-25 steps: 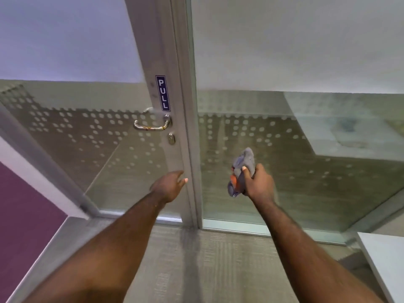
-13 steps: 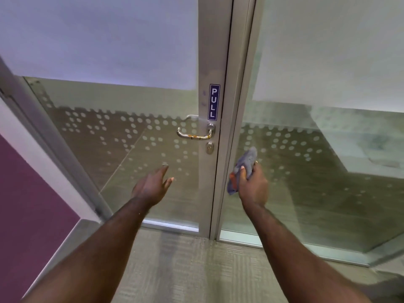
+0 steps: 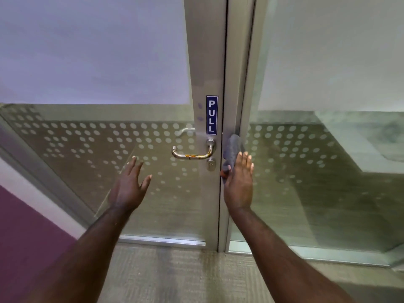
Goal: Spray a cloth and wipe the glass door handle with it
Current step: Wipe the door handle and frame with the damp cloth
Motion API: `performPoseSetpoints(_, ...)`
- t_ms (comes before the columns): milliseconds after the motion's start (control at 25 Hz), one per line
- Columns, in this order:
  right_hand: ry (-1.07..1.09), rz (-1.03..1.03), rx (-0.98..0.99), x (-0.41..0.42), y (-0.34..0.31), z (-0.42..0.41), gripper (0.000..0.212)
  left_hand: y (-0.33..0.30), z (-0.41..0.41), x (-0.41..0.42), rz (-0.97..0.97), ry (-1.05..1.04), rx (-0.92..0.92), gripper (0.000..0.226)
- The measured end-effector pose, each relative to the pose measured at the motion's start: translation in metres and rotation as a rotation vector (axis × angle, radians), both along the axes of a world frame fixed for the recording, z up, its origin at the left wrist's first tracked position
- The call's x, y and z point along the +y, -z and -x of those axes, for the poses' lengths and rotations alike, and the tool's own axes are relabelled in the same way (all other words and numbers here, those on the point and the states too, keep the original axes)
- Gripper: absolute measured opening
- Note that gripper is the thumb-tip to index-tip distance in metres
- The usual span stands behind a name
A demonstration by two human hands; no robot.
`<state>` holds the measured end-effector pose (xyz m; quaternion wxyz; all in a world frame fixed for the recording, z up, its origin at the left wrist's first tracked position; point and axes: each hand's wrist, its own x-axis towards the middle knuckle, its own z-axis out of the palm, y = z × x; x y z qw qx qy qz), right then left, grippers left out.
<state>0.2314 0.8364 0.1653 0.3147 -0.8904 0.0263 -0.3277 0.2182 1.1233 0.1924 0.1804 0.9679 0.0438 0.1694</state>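
A silver lever door handle (image 3: 192, 154) with orange-red smears sits on the metal door frame (image 3: 204, 62), below a blue PULL sign (image 3: 211, 115). My right hand (image 3: 238, 180) holds a grey cloth (image 3: 233, 148) with an orange patch, just right of the handle and against the frame edge. The fingers lie fairly flat over the cloth. My left hand (image 3: 131, 184) hovers open, fingers spread, below and left of the handle, not touching it. No spray bottle is in view.
Glass panels with frosted dots (image 3: 98, 145) flank the frame on both sides. A keyhole (image 3: 210, 164) sits under the handle. A purple wall (image 3: 26, 226) stands at the left. Carpeted floor (image 3: 185, 276) lies below.
Both hands have come closer to the door and risen toward the handle. The right hand with the cloth now sits beside the frame, its fingers flatter. The view has shifted left.
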Motion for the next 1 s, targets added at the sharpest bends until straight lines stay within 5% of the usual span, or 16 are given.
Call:
performPoseSetpoints(200, 0.027, 0.150, 0.010, 0.000, 0.004, -0.010, 0.052, 0.001, -0.027, -0.001, -0.022, 0.060, -0.038, 0.050)
performPoseSetpoints(520, 0.103, -0.025, -0.019, 0.031, -0.004, -0.014, 0.051, 0.010, -0.073, 0.023, -0.186, 0.261, -0.209, 0.054)
performPoseSetpoints(1000, -0.077, 0.060, -0.073, 0.077, -0.001, -0.034, 0.051, 0.017, -0.135, 0.062, -0.369, 0.544, -0.361, 0.080)
